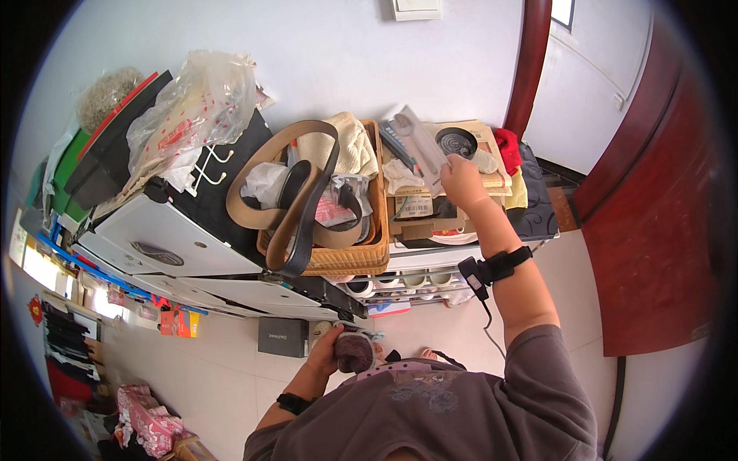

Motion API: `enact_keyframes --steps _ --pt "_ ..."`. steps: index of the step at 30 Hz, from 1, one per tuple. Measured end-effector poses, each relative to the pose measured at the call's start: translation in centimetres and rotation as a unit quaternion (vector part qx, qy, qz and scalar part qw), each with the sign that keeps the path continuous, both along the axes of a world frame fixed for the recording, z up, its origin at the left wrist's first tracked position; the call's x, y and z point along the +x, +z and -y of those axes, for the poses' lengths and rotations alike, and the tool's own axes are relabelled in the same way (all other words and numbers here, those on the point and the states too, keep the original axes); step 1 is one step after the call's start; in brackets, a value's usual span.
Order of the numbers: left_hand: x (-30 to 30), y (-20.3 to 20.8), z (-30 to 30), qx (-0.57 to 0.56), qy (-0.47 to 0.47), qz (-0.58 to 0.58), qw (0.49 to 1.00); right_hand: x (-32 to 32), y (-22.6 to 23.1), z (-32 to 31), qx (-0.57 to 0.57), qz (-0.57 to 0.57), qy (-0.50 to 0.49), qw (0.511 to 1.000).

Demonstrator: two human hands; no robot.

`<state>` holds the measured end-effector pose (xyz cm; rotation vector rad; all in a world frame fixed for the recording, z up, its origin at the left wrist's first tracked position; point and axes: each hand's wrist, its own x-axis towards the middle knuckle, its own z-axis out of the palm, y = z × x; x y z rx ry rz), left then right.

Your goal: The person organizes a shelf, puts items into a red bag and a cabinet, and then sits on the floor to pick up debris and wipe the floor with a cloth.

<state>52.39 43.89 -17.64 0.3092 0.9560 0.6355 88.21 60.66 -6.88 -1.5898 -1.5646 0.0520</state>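
Close to my body, my left hand (327, 349) is closed around a rolled dark brown bundle (355, 353) with a greyish edge; whether it is cloth or yarn I cannot tell. My right arm reaches out over the cluttered cabinet top. Its hand (463, 183) grips the near end of a long, flat, translucent plastic package (419, 146), which slants up and to the left. Just beyond that hand lies a round black dish with a spiral (457, 143), on a flat cardboard piece (492, 146). An opened cardboard box (415, 228) sits below the package.
A wicker basket (377, 260) holds cloth, plastic bags and a wide brown-black belt (315, 200) looping over its rim. Left of it, a crumpled plastic bag (192, 115) lies on a white cabinet (165, 234). Red cloth (506, 150) lies at right. A dark box (281, 336) stands on the floor.
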Motion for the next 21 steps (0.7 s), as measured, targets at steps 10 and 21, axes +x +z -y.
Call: enact_keyframes --steps 10,21 --pt "-1.0 -1.6 -0.3 -0.002 0.017 -0.003 1.000 -2.8 1.2 -1.4 -0.067 -0.094 -0.059 0.992" --pt "-0.9 -0.5 -0.1 -0.004 0.039 -0.026 0.999 -8.1 2.6 -3.2 -0.179 0.307 0.000 0.935"
